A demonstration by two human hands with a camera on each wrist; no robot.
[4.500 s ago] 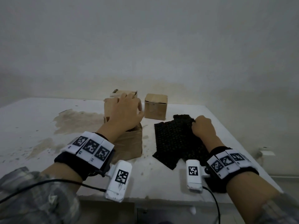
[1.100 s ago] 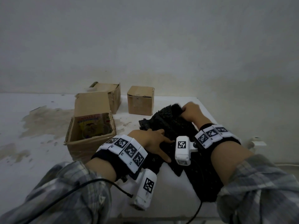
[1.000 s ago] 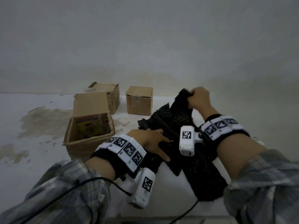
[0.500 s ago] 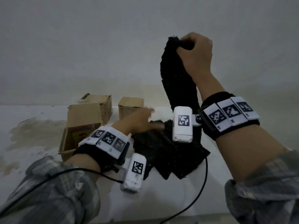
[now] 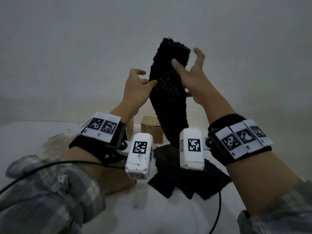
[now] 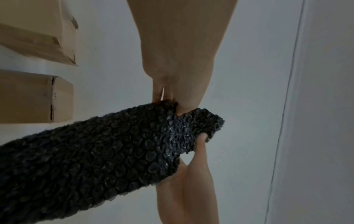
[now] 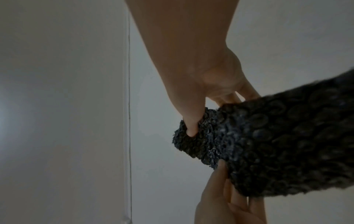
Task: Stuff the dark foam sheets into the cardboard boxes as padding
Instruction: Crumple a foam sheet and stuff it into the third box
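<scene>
A dark bubble-textured foam sheet point(image 5: 168, 98) hangs upright in the air above the table, loosely curled along its length. My left hand point(image 5: 143, 81) pinches its left edge between thumb and fingers, as the left wrist view also shows on the foam sheet point(image 6: 114, 144). My right hand point(image 5: 185, 65) holds the upper right part, thumb pressed into the front and fingers behind the foam sheet point(image 7: 268, 144). More dark sheets point(image 5: 182, 176) lie piled on the table below. A closed cardboard box point(image 5: 150, 130) stands behind the hanging sheet.
A second cardboard box point(image 5: 130, 127) shows partly behind my left wrist; the boxes point(image 6: 28, 97) also appear in the left wrist view. A brown box side point(image 5: 118, 181) lies under my left forearm. The white table point(image 5: 33, 135) carries a stain; a bare wall is behind.
My right hand has lifted one sheet off the pile and shifted from a fist at its top to a thumb-and-finger hold. My left hand rose from the pile and took the sheet's left edge.
</scene>
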